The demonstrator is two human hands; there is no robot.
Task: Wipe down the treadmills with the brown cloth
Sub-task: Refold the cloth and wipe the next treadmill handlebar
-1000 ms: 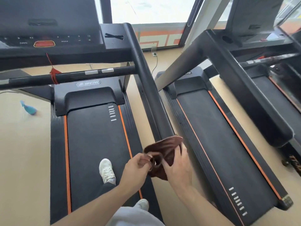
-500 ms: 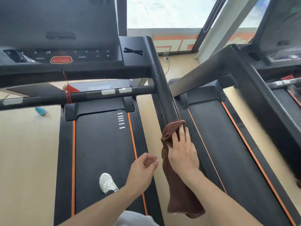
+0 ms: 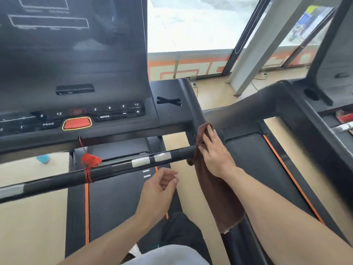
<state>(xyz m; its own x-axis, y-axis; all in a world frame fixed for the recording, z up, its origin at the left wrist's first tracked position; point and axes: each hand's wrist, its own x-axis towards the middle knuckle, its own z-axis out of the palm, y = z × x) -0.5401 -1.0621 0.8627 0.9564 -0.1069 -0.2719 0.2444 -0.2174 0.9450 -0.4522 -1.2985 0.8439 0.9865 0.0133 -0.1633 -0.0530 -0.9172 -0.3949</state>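
Note:
The brown cloth (image 3: 215, 190) lies draped over the right side rail of the treadmill (image 3: 175, 96) that I stand on. My right hand (image 3: 214, 153) presses the cloth's upper end against that rail, just below the console corner, fingers fairly straight. The cloth's lower part hangs down along the rail, beside my forearm. My left hand (image 3: 158, 190) hovers over the belt below the crossbar (image 3: 107, 169), fingers loosely curled and holding nothing.
A red safety clip and cord (image 3: 88, 163) are tied to the crossbar. The console carries a red stop button (image 3: 77, 123). A second treadmill (image 3: 271, 161) stands close on the right, with a third console beyond it. A blue object (image 3: 43, 159) lies on the floor at left.
My left hand let go of the cloth and dropped away. My right hand slid the cloth up the rail toward the console, and the view lifted and moved closer.

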